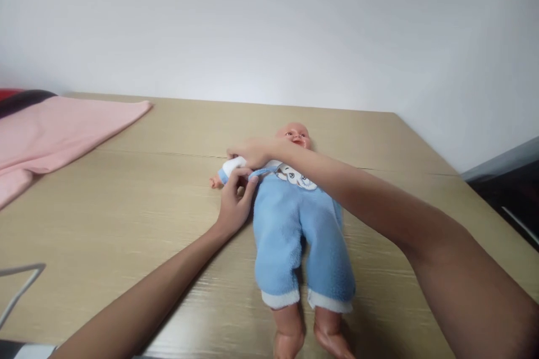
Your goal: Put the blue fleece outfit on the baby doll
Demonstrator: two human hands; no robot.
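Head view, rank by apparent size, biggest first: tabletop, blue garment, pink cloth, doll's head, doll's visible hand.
1. Tabletop
2. Blue garment and pink cloth: too close to rank; frame cuts the cloth
3. Doll's head, partly covered
4. Doll's visible hand

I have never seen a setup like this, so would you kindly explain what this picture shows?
There is no machine here, only a person's two bare hands. The single picture comes from a camera worn on the person's head, looking forward and down. On the wooden table a doll lies face up, feet towards the person. The left hand pinches a blue strap of its clothes. The right hand reaches across the doll's upper body, beside a white sleeve; whether it grips anything is hard to tell. A pink cloth lies off to the left.
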